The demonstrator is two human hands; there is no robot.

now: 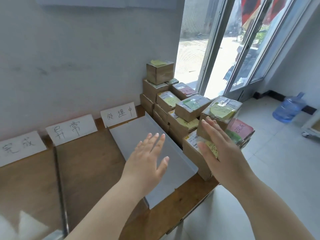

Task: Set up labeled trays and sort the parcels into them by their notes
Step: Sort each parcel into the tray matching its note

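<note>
Left hand (pixel 149 153) over the grey tray (pixel 135 135) and right hand (pixel 220 148) beside the note-topped parcel (pixel 223 110), both spread and empty; a one-sided pull could topple the loosely stacked parcels (pixel 188 110) off the bench (pixel 90 170) end onto the floor (pixel 277 161).

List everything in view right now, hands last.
Cards: three, white, handwritten, against the wall at the table's back.
Tray: one, grey, in front of the right card.
Parcels: about a dozen, exact count hidden; brown with yellow, green or pink notes; stacked at the table's right end.
Table: one, brown wood, under all of these.
Jug: one, blue, on the floor at right.
Left hand: open, above the tray.
Right hand: open, at the front parcels; contact unclear.
</note>
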